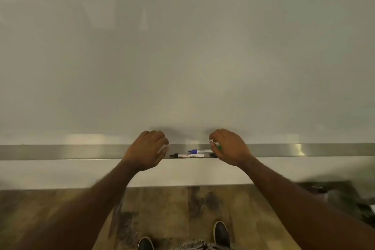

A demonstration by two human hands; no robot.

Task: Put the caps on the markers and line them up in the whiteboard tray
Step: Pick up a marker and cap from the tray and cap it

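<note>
Neither hand grips anything: the left hand point(147, 149) hovers with loosely curled, parted fingers, and the right hand point(229, 146) hangs spread over the metal tray point(81, 151). Two markers lie lengthwise along it, caps pointing left: a black-capped marker point(187, 155) in front and a blue-capped marker point(199, 151) behind (something green point(219, 147) peeks beside the right fingers, too hidden to identify).
</note>
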